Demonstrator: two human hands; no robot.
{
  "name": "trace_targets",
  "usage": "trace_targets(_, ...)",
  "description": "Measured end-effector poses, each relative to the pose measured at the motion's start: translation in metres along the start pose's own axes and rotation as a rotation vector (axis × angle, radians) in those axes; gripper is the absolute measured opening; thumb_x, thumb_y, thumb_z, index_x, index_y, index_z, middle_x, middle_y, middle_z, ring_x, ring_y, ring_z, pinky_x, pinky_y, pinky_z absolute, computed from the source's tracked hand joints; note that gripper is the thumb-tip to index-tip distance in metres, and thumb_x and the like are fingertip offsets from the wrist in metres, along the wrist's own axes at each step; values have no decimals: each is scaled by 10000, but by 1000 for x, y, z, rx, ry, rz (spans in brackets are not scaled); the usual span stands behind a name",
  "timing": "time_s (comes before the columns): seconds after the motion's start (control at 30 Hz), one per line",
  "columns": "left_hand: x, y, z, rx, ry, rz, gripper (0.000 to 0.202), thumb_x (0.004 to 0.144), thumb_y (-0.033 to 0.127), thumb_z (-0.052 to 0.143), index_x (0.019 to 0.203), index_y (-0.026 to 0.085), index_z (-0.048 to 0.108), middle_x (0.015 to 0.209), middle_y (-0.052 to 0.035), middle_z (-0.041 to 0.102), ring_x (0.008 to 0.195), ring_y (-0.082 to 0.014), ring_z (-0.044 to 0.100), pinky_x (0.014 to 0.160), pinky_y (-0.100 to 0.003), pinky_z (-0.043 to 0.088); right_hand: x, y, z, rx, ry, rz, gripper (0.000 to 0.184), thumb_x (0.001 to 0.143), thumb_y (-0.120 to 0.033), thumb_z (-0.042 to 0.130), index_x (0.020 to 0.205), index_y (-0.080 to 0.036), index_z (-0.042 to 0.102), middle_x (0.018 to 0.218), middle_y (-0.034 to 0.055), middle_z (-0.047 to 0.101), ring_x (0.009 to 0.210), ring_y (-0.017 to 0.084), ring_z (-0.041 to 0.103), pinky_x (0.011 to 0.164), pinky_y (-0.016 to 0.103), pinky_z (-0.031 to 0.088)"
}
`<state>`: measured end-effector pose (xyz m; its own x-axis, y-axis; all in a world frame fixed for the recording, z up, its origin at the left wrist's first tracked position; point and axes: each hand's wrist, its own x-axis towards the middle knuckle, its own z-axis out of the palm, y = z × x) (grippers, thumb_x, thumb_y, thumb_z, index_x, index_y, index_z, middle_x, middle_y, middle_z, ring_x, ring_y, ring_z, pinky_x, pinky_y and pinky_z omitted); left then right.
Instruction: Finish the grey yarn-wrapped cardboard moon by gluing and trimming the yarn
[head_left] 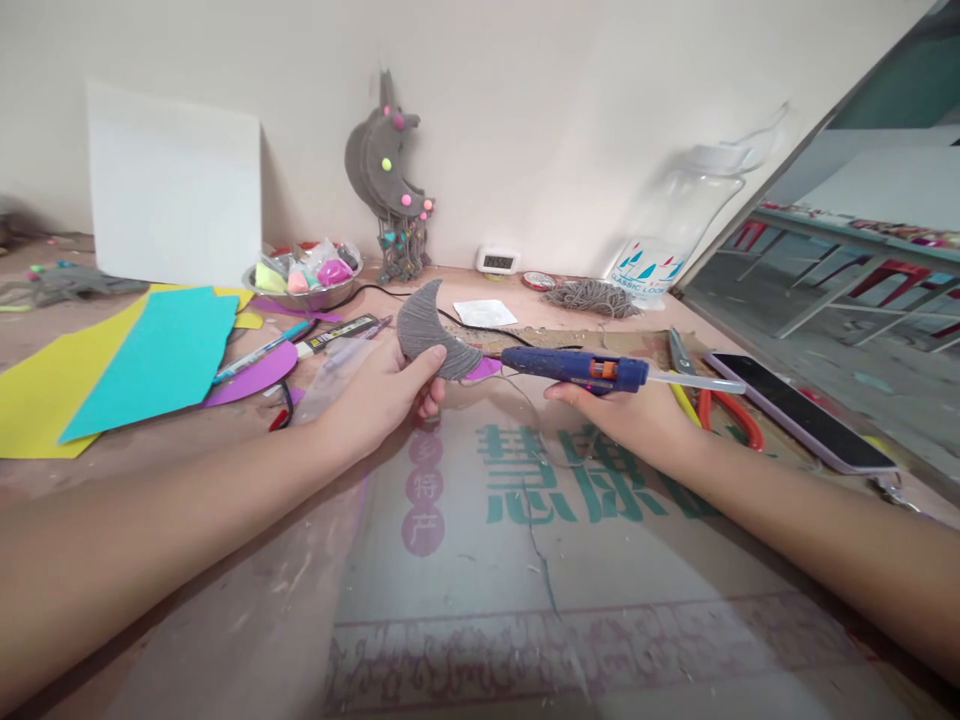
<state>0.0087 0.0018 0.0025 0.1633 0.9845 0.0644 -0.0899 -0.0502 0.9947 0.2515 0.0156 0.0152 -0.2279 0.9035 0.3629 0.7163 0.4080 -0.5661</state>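
Tabletop (225, 610): worn pinkish-brown surface that carries everything listed.
Printed sheet (525, 570): pale and flat, with green characters, lying under both forearms.
White board (174, 185): rectangular, leaning on the back wall at left.
Yellow paper sheet (34, 405) and teal paper sheet (157, 355): overlapping, teal on top, far left.
Clear plastic jar (675, 235): white lid, standing against the wall at right.
Dark phone (802, 410): face up near the right edge.
Finished grey moon hanging (386, 170): dotted with pompoms, propped at the wall.
Left hand (375, 395): grip pressed together, thumb in front and fingers behind, pinching the lower edge of the grey yarn-wrapped crescent (429, 332). The crescent is held upright above the tabletop at centre.
Right hand (637, 415): grip wrapped under and around the blue hot-glue gun (577, 368), which is level. Its nozzle points left and meets, or sits just beside, the crescent's lower tip. Which of the two cannot be told.
Handling note, as a judgement: keep the crescent still, lay a small bead at the tip, and keep the pinching fingers away from the nozzle.
Metal bowl (259, 281): holds coloured pompoms, behind the papers.
Red-handled scissors (724, 408): beside the phone.
Loose grey yarn heap (592, 296): near the jar.
Small white digital clock (497, 261): at the wall.
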Motion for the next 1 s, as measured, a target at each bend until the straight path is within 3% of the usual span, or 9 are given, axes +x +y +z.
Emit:
trace_targets(0.3, -1, 0, 0, -17, -26, 14, 159, 840, 326, 532, 810, 193, 450, 533, 56, 513, 422, -62, 447, 428, -173, 375, -1, -3, 0, -79, -32, 105, 308, 684, -550, 644, 743, -248, 654, 772, 25, 719, 734, 258, 675, 646, 361, 539)
trace_targets(0.47, -1, 2, 0, 2, -33, 16, 168, 832, 322, 543, 795, 190, 447, 520, 55, 513, 411, -65, 447, 416, -175, 367, 0, -1, -1, -81, -42, 115, 315, 695, -553, 631, 768, -248, 662, 789, 24, 717, 721, 249, 667, 628, 350, 525)
trace_targets(0.8, 0, 1, 0, -12, -15, 10, 170, 833, 323, 539, 783, 187, 450, 530, 55, 512, 415, -63, 455, 414, -174, 367, -2, -1, -2, -76, -9, 32, 324, 685, -558, 644, 739, -241, 600, 707, 17, 678, 674, 226, 643, 602, 324, 488)
trace_targets(1.0, 2, -1, 0, -54, -7, -6, 172, 832, 314, 538, 766, 192, 436, 526, 60, 507, 411, -60, 442, 409, -171, 357, -2, 0, -4, -40, -66, -59, 288, 697, -520, 655, 700, -241, 581, 664, 11, 652, 644, 206, 621, 580, 310, 464)
